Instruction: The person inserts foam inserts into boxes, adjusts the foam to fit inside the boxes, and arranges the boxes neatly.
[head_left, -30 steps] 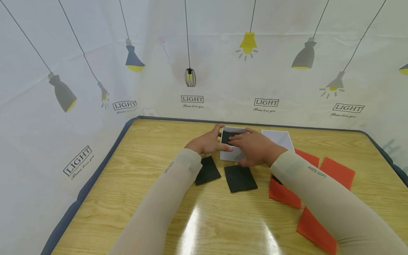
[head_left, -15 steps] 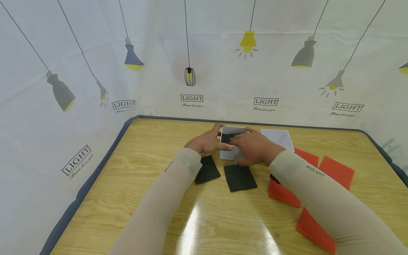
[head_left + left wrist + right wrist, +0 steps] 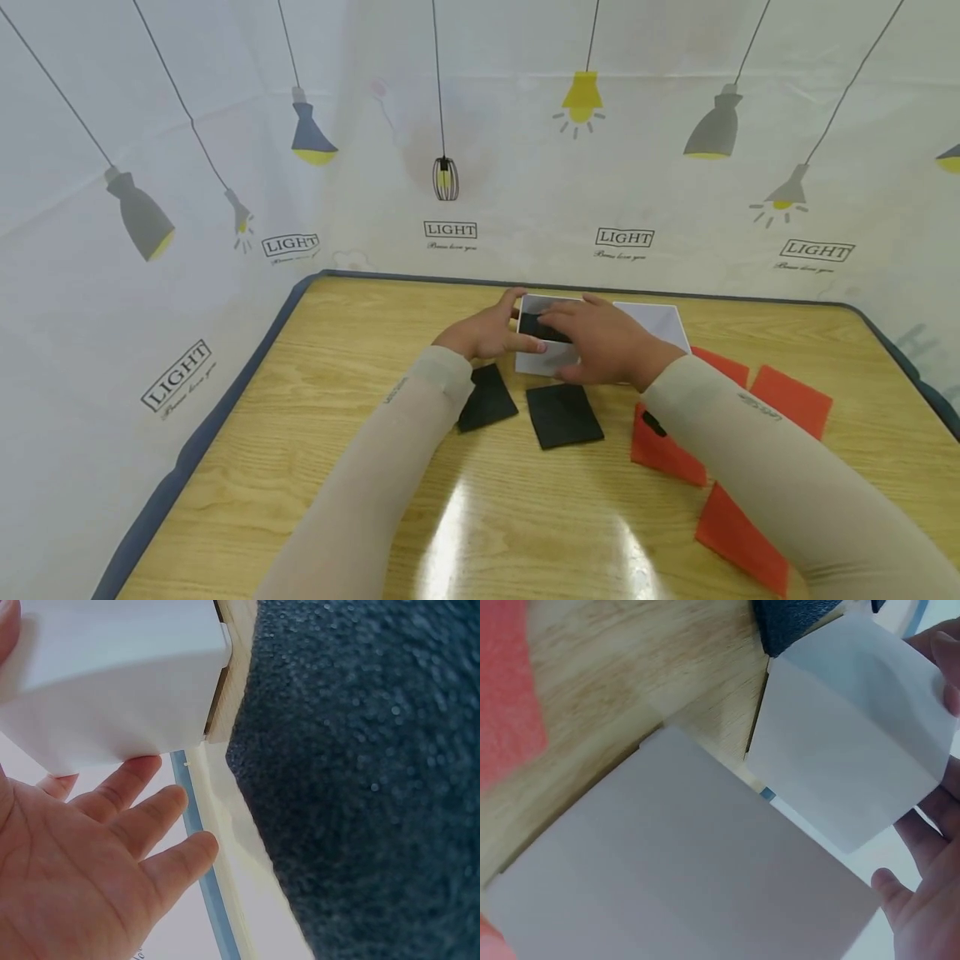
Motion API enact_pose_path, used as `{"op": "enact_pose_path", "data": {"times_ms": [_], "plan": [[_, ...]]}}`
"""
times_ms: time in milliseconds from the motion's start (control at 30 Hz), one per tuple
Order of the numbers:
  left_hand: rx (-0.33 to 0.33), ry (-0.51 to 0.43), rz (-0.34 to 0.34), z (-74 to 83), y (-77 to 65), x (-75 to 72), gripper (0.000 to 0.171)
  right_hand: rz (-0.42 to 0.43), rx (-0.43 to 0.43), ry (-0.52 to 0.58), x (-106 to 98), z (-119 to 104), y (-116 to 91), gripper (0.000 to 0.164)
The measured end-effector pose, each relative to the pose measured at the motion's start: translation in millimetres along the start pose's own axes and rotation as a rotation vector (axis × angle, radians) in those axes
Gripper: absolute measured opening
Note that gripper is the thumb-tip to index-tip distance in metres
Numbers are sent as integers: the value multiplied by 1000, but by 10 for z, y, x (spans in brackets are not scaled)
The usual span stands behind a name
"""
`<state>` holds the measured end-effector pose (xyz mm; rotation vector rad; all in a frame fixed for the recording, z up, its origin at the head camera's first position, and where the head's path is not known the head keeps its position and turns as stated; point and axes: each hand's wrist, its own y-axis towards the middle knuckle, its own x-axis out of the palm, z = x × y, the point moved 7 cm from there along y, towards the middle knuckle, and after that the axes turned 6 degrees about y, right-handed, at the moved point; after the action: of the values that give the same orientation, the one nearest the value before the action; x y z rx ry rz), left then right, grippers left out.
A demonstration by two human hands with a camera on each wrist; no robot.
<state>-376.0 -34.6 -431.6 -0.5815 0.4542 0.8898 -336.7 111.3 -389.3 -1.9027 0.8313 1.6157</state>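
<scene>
A white open box (image 3: 534, 362) stands near the table's far edge with a black felt-like sheet (image 3: 529, 327) inside it. My left hand (image 3: 487, 332) holds the box at its left side, its thumb across the front and its fingers at the side and back. In the left wrist view, fingertips (image 3: 142, 766) touch the white wall. My right hand (image 3: 600, 337) reaches over the box's right side, fingers extended onto the black sheet and partly hiding it. Two more black squares, one (image 3: 489, 398) by my left wrist and one (image 3: 564, 416) in front of the box, lie on the table.
A second white box (image 3: 651, 321) stands to the right, partly behind my right hand. Several red felt-like sheets (image 3: 791, 400) lie at right, with a small black piece (image 3: 652, 421) over one beside my sleeve. A printed curtain (image 3: 525, 167) rises behind the wooden table (image 3: 360, 333).
My right hand has shifted slightly right and back over the box, with its fingers spread more across it. More of the black sheet shows inside. My left hand keeps its hold.
</scene>
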Motion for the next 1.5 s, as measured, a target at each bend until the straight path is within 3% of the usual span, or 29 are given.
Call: {"op": "enact_pose_path", "data": {"times_ms": [600, 867, 1100, 1500], "plan": [[3, 13, 16, -29, 12, 2, 111, 161, 5, 151, -149, -4, -399, 83], [-1, 2, 21, -7, 1, 4, 111, 155, -15, 280, -191, -121, -601, 79], [-17, -10, 12, 0, -19, 7, 111, 126, -33, 335, -54, -130, -744, 77], [-17, -9, 12, -4, -31, 8, 112, -2, 83, 306, 233, -21, -826, 84]]}}
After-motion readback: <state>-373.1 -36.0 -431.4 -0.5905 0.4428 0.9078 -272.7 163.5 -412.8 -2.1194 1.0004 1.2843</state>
